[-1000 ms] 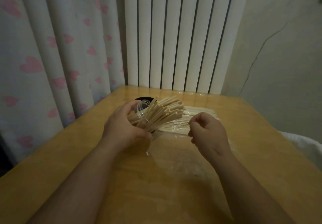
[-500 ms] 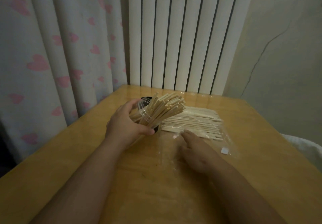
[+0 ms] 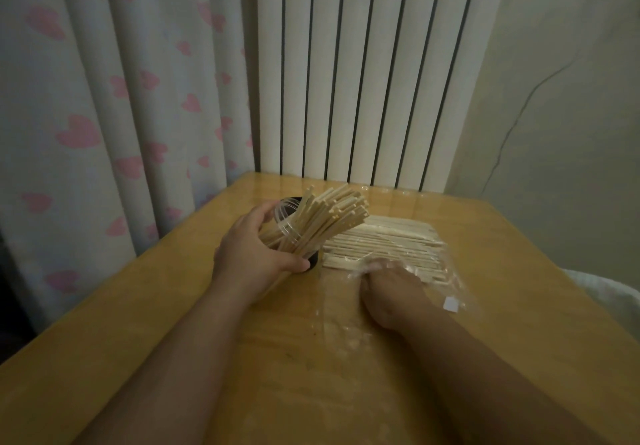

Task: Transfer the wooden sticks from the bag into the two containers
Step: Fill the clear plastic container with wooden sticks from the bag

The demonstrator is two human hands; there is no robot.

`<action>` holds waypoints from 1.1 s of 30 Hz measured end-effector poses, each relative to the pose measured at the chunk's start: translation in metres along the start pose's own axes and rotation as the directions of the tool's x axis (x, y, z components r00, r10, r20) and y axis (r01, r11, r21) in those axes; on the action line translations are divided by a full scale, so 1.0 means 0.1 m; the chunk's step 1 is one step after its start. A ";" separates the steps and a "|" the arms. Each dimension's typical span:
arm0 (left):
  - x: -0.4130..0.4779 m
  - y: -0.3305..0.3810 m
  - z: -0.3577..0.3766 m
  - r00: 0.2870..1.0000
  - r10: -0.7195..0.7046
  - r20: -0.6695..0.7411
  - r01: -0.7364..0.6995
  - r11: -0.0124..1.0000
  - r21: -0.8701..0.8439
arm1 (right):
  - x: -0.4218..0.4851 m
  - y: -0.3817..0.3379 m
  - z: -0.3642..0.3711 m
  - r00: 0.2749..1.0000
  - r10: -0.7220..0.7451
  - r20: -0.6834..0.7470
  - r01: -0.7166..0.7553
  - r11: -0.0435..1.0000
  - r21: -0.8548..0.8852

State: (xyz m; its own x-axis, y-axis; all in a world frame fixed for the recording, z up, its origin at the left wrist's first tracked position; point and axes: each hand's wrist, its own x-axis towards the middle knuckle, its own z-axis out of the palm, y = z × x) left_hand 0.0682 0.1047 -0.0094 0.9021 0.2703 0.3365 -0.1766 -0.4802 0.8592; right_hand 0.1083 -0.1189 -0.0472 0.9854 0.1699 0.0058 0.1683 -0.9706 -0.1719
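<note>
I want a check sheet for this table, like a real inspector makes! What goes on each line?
Surface: wooden table, yellowish and shiny.
Job's things: clear container, tilted, packed with wooden sticks; clear bag lying flat with the remaining sticks inside; dark round thing behind the container, maybe the second container, cannot tell.
Clutter: nothing seen.
Grips: left hand holds the clear container; right hand reaches into the bag at the stick ends, its fingers too blurred to judge.
Cables: nothing seen.
Surroundings: heart curtain, white radiator, cracked wall, white cloth at the right edge.
</note>
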 end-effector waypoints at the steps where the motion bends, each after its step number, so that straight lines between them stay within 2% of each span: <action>1: 0.00 0.00 0.00 1.000 0.006 0.005 -0.006 1.000 0.002 | 0.01 0.00 0.00 1.000 0.005 -0.007 -0.005 1.000 0.005; 19: 0.00 0.00 -0.01 1.000 0.017 0.012 -0.017 1.000 0.013 | -0.02 -0.13 -0.05 0.997 0.071 -0.033 -0.072 0.997 -0.022; 33: -0.02 0.02 -0.01 1.000 0.017 0.020 -0.017 1.000 0.018 | 0.06 -0.10 -0.14 0.995 0.092 0.029 -0.091 0.996 -0.021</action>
State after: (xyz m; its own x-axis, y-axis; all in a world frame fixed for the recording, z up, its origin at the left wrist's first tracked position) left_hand 0.0661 0.1043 -0.0079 0.9068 0.2454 0.3429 -0.1848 -0.4996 0.8463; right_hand 0.1125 -0.1107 -0.0312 0.9956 0.0849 -0.0384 0.0782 -0.9855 -0.1505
